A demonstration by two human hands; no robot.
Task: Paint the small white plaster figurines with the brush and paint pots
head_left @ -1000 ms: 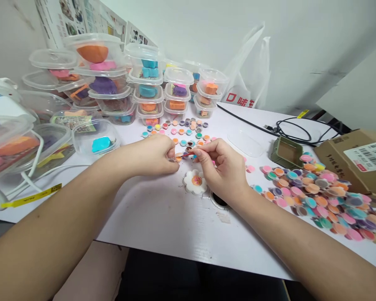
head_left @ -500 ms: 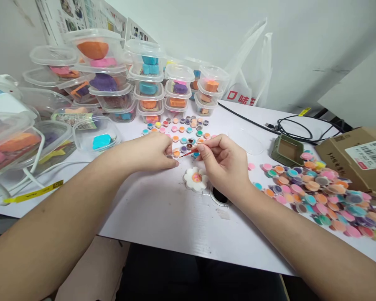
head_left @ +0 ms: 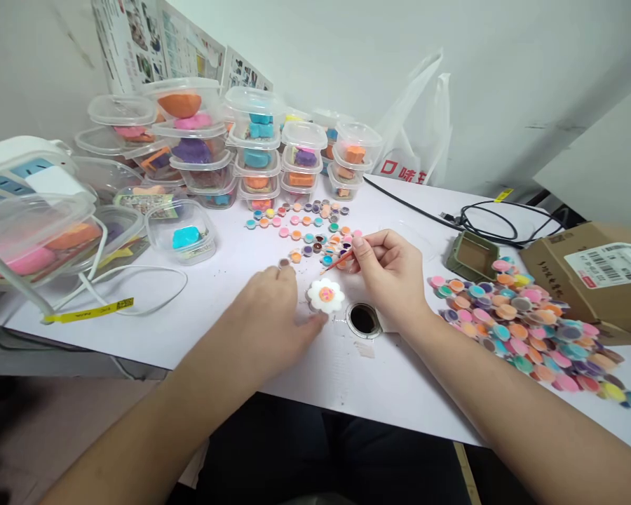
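Note:
A white flower-shaped piece [head_left: 325, 296] with an orange and pink centre lies on the white table [head_left: 273, 365]. My left hand [head_left: 273, 315] rests beside it, thumb touching its lower left edge. My right hand [head_left: 389, 277] pinches a thin red paintbrush [head_left: 338, 261], whose tip points down-left just above the flower. Strips of small paint pots [head_left: 310, 235] in several colours lie behind the flower, one small pot [head_left: 285, 263] close to my left fingertips.
Stacked clear tubs of coloured clay [head_left: 242, 151] stand at the back left. A heap of coloured pot lids [head_left: 520, 326] lies right, beside a cardboard box [head_left: 594, 277] and green tray [head_left: 473, 256]. A round hole [head_left: 364, 320] is in the table. Black cable [head_left: 484, 221] and plastic bag [head_left: 415, 133] behind.
My left hand let go of the paint pot strip and dropped back to the flower piece. My right hand moved the brush away from the pots, toward the flower.

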